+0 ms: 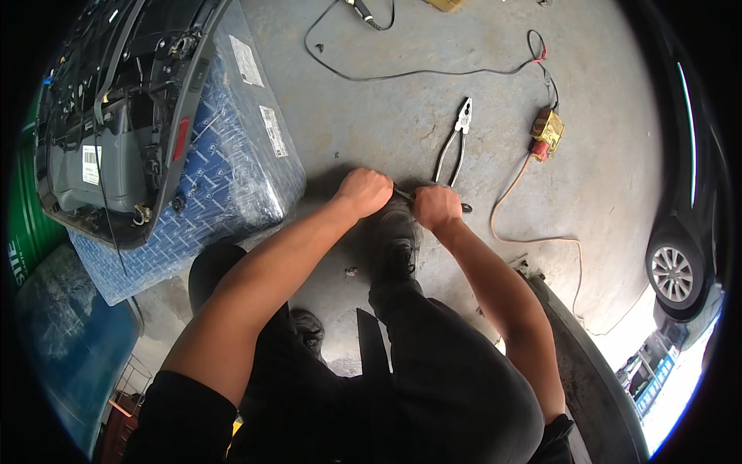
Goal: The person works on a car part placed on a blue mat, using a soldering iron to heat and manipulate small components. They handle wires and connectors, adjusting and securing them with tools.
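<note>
Both of my hands are low over the concrete floor, just past the toe of my dark shoe [396, 240]. My left hand [365, 192] is a closed fist; whatever it grips is hidden by the fingers. Close beside it, my right hand [437, 207] is wrapped round a slim tool [467, 208], whose dark end sticks out to the right. A thin dark piece [402, 193] spans the gap between the fists, and I cannot tell what it belongs to. Long-handled pliers [462, 124] lie on the floor beyond my right hand, jaws pointing away.
At left, a black plastic vehicle panel [154, 155] rests on a film-wrapped blue box [232, 166]. A cable [410, 74] and a yellow-red connector block [547, 133] with an orange cord lie on the floor. A dark car [680, 232] stands at right, near a long dark panel [576, 348].
</note>
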